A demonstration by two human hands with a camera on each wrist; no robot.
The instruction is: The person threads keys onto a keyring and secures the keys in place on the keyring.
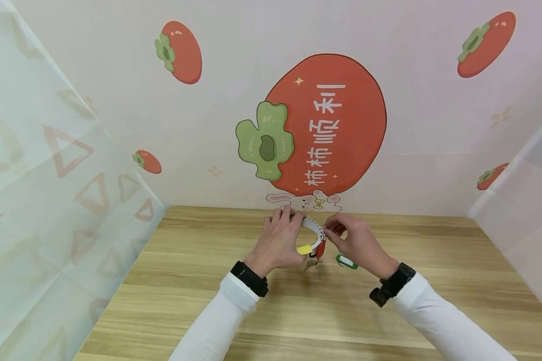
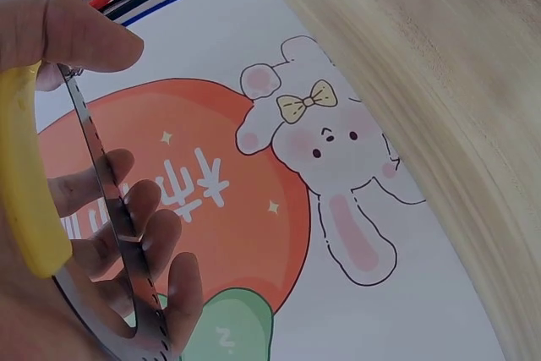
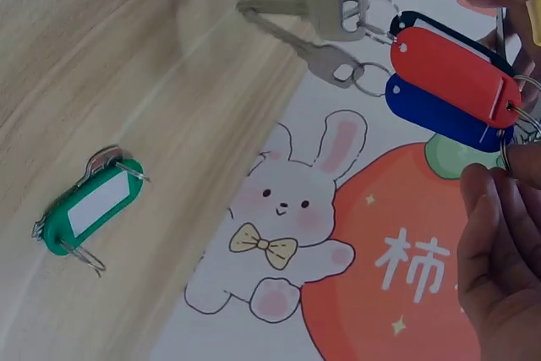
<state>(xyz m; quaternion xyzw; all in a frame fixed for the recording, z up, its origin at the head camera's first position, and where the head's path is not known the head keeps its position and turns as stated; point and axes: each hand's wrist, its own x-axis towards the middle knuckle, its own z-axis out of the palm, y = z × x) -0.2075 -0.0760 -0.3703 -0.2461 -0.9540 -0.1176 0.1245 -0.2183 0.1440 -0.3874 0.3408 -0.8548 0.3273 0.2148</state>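
Note:
My left hand [image 1: 277, 243] grips a round, flat metal key ring [image 1: 319, 237], its edge lined with small holes. The thumb lies by its yellow grip [image 1: 304, 249]. From the ring's right side hang a red key tag [image 3: 456, 73], a blue key tag [image 3: 439, 116] and a black key tag [image 3: 412, 21]. Silver keys [image 3: 338, 10] dangle from small rings on these tags. My right hand [image 1: 360, 245] pinches a small wire ring [image 3: 505, 154] at the tags' upper end, right at the metal ring's edge. Whether that wire is threaded through a hole, I cannot tell.
On the wooden table [image 1: 198, 281], just below the right hand, lies a green key tag [image 3: 97, 206] with a white label and wire rings at its ends. Close behind the hands rises a wall [image 1: 226, 125] printed with persimmons and a rabbit.

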